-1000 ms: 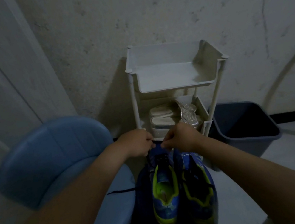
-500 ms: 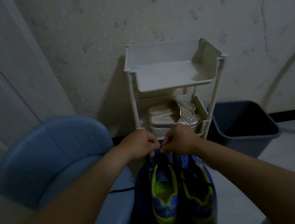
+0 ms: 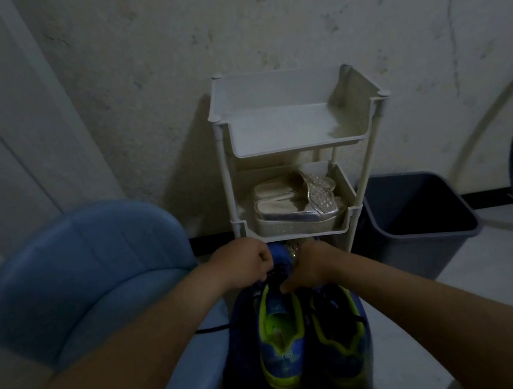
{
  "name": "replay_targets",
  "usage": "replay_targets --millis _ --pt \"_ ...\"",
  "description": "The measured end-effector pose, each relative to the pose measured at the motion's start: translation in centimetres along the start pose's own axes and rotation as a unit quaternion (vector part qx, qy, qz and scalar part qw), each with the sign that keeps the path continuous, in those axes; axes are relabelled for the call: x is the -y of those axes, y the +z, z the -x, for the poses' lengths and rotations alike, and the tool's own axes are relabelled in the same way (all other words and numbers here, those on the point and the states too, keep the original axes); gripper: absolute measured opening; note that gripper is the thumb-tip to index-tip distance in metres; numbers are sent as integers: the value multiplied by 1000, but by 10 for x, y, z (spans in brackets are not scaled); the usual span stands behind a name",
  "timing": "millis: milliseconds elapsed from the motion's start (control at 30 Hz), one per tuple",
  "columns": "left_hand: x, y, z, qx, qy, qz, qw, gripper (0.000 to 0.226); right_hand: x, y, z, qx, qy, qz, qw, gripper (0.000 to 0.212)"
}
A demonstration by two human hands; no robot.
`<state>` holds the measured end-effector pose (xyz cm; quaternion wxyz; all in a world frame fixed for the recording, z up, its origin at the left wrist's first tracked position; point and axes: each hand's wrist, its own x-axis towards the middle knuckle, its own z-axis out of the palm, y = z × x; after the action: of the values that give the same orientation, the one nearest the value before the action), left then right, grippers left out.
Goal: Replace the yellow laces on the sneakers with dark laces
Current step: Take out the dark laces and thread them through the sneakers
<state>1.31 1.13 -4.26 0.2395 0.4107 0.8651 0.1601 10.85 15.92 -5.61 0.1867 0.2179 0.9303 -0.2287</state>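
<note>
Both hands are lower than half a second ago, down on the lacing.

Head view: left hand (image 3: 246, 261) pinches the dark lace (image 3: 277, 273) with curled fingers. Right hand (image 3: 312, 266) curls over the same lacing, thumb at the tongue, apparently pinching it too. Left sneaker (image 3: 282, 337) and right sneaker (image 3: 341, 333) stand on the floor (image 3: 441, 316), between stool (image 3: 91, 275) and rack (image 3: 228, 178).

Judgement: lace is limp, light and thin, so grip near its tip. Upper is soft and the shoe may tip.
</note>
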Motion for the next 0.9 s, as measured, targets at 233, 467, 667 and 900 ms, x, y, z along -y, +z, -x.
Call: replay_targets --millis 233,467,667,900 --pt "2 19 1 6 23 -37 999 16 -7 9 -2 7 4 12 1000 37" --pt "2 44 0 -25 35 -6 999 16 -14 7 -2 9 37 -49 998 26" --pt "6 61 -4 -68 18 40 997 13 -15 6 0 9 53 -100 994 25" --pt "4 70 -4 -94 -12 108 990 12 -16 9 -4 16 54 -94 994 28"
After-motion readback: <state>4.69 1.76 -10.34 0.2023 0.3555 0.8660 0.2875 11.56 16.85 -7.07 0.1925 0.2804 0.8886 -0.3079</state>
